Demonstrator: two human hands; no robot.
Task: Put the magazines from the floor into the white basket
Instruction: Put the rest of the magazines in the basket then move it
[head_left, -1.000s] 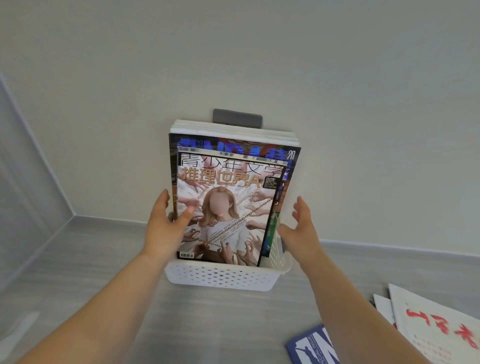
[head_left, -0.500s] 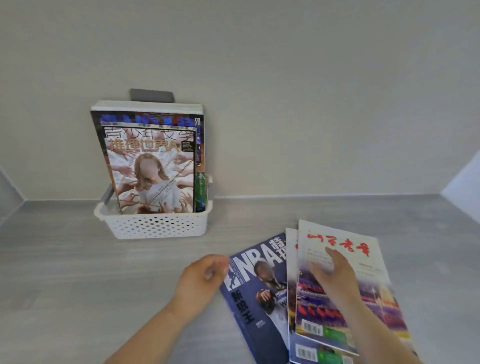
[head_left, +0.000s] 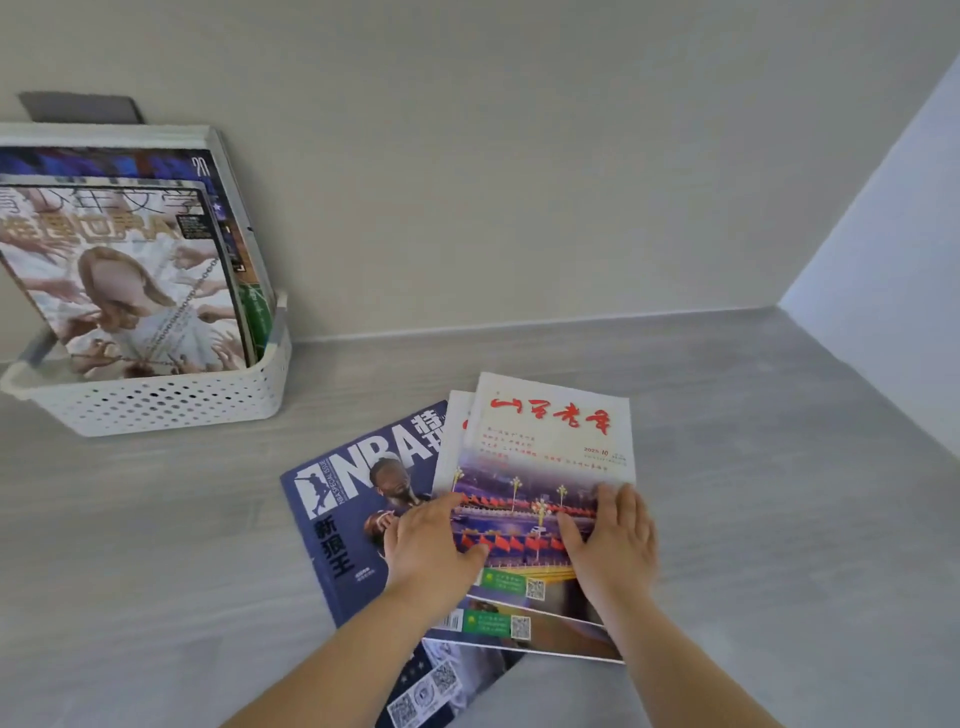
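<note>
The white perforated basket (head_left: 156, 405) stands at the left against the wall, with several magazines (head_left: 130, 280) upright in it. Three magazines lie fanned on the grey floor: a blue NBA magazine (head_left: 343, 499) at the bottom, a second one (head_left: 493, 626) mostly covered, and a white magazine with red title characters (head_left: 550, 431) on top. My left hand (head_left: 431, 545) grips the top magazine's left edge, thumb on the cover. My right hand (head_left: 615, 540) lies over its right edge, fingers on the cover.
A beige wall runs behind the basket and the pile. A pale wall (head_left: 893, 291) closes the corner at the right. A dark grey plate (head_left: 83, 106) sits on the wall above the basket. Bare grey floor (head_left: 156, 545) lies between the basket and the pile.
My hands left the basket and came down to the floor pile. The left hand moved from beside the NBA magazine onto the top magazine's left edge; the right slid to its right edge.
</note>
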